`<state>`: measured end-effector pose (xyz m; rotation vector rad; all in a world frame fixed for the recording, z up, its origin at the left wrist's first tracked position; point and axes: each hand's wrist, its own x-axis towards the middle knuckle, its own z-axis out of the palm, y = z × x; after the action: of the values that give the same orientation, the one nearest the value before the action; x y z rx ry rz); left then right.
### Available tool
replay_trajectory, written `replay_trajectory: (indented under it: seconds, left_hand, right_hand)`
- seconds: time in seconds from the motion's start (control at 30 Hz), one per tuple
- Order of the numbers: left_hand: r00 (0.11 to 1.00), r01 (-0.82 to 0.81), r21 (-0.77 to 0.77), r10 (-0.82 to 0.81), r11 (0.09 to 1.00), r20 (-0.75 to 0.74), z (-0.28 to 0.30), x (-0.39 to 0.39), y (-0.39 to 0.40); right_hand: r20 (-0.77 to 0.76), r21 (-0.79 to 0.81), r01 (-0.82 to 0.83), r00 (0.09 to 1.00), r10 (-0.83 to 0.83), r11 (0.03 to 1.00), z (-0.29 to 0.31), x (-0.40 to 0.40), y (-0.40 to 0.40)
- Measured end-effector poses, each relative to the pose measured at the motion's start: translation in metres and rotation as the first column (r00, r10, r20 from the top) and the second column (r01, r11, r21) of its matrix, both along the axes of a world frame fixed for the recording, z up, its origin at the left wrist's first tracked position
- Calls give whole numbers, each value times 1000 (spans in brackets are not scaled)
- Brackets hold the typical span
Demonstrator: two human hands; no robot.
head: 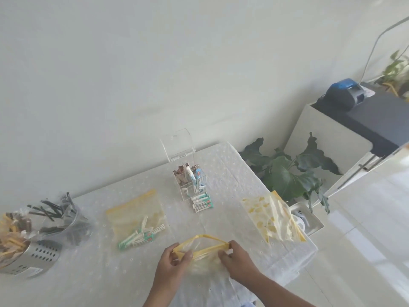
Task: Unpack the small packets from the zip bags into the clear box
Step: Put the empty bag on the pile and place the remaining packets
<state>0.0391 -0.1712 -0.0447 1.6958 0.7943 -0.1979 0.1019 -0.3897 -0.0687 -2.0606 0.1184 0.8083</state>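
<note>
Now both hands work at the mouth of one zip bag (200, 254) at about six o'clock on the surface (115, 273). The left hand (171, 263) pinches the yellow zip strip at its left end, and the right hand (235, 260) pinches the right end; each grip is clenched on the bag, and the strip bows apart between them, so the mouth looks open. Spreading it this way would let a hand reach inside; what the bag holds is too blurred to tell.

Up toward twelve o'clock stands the clear box (190, 181), its lid (178, 144) tipped back so the compartments stay reachable. Some packets already stand upright in it. A short row of green-ended packets (202, 203) lies on the surface just in front of the box, probably staged for loading.

At ten o'clock a second zip bag (135, 218) lies flat with packets inside, apparently not yet emptied. At two o'clock a third bag (273, 216) rests crumpled near the surface's edge, seemingly spent. At far nine o'clock sit a perforated metal holder (31, 258) and a clear tub (64, 220) of sticks.
</note>
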Motion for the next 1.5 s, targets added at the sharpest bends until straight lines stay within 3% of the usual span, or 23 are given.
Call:
replay_trajectory:
  seconds: [0.13,0.33,0.43,0.53,0.63,0.73,0.83,0.97,1.1,1.23,1.4,1.5]
  left_hand:
    - [995,95,15,-95,995,21,-1,17,-6]
    - [970,209,70,-215,975,108,9,58,-21]
    - [958,239,20,-239,971,155,22,84,-36]
    - [901,400,-10,-391,917,190,34,105,-47]
    - [776,587,211,-618,782,128,33,118,-56]
    - [667,685,424,-744,593,-38,24,130,-69]
    - [601,776,370,-776,510,-190,12,127,-78]
    - [596,791,348,-762,503,-253,6,109,-76]
    - [626,759,379,-753,529,-204,6,89,-60]
    - [661,728,371,-733,576,-159,7,67,-28]
    - [742,663,334,-649,671,-170,-1,34,30]
    - [785,616,336,-589,712,-193,-1,18,59]
  right_hand:
    - [95,-36,94,991,-90,995,6,-10,-16]
    - [212,51,269,938,-273,962,34,-36,-26]
    - [163,254,471,840,-518,845,43,-47,-26]
    - [110,399,582,737,-667,709,45,-50,-27]
    - [51,417,640,692,-720,645,40,-47,-27]
    - [14,286,688,694,-720,668,29,-42,-26]
    - [32,82,732,676,-736,676,23,-44,-28]
    - [116,-18,749,660,-743,662,31,-55,-35]
    - [245,-150,739,671,-700,657,46,-74,-42]
    - [381,-155,777,616,-689,610,58,-106,-33]
    - [422,-223,456,842,-336,862,44,-117,3]
    - [466,-214,348,858,-218,913,47,-75,32]
